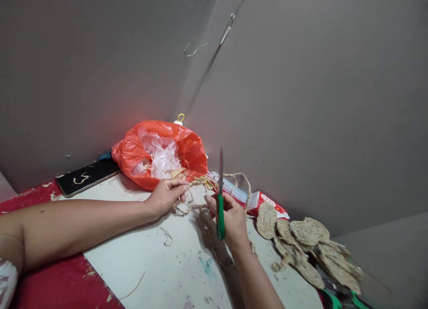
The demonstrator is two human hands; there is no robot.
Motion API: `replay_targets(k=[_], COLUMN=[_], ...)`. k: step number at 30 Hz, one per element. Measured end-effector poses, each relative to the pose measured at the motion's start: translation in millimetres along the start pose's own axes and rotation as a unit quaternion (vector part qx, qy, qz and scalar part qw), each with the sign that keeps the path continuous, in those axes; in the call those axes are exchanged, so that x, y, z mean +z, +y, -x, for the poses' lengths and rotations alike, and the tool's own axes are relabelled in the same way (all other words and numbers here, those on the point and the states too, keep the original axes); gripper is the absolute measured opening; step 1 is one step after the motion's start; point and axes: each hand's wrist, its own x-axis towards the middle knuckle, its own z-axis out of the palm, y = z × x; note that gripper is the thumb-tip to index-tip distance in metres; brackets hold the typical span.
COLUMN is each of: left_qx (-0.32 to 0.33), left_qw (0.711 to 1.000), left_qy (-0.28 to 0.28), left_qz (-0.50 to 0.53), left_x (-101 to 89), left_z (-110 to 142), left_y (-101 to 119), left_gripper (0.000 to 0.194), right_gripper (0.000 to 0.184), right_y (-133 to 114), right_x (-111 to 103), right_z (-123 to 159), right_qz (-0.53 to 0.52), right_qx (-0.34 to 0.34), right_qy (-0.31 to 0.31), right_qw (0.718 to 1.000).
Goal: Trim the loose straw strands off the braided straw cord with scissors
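My left hand is closed in a pinch on a thin braided straw cord, just in front of the red plastic bag. The cord loops across to the right and curls on the white board. In my right hand are green-handled scissors, seen edge-on with the dark blade pointing up. Their loops are partly hidden by the fingers. More cord hangs behind and below this hand. Right of it lies a pile of oval coiled straw pieces.
The red bag holds white plastic and straw scraps. A phone lies left of it, and a red-and-white packet sits by the wall. Other green-handled tools are at lower right. Grey walls enclose the back. Red cloth shows at left.
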Motion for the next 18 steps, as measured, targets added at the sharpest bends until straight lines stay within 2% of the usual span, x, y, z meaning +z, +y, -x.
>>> replay_targets(k=[2,6,10,15,18], left_qx=[0.020,0.078,0.103,0.182,0.195], left_qw=[0.999,0.985,0.963,0.918,0.906], left_qy=[-0.035,-0.116,-0.169,-0.171,-0.178], left_qz=[-0.028,-0.101,-0.182,-0.307,-0.332], left_x=[1.2,4.8,6.4,3.6,4.8], left_z=[4,15,21,23,29], left_y=[-1,1,5,10,14], left_gripper=[0.038,0.033,0.029,0.027,0.032], right_gripper=[0.038,0.041,0.040,0.038,0.040], right_y=[-13,-25,-22,-26,-34], right_x=[10,21,11,-9,-17], right_z=[7,15,9,1,-1], right_qz=[-0.111,-0.234,-0.247,-0.252,-0.264], right_qx=[0.044,0.051,0.031,-0.017,-0.020], right_qy=[-0.016,-0.005,0.045,0.104,0.135], right_qw=[0.993,0.971,0.967,0.962,0.955])
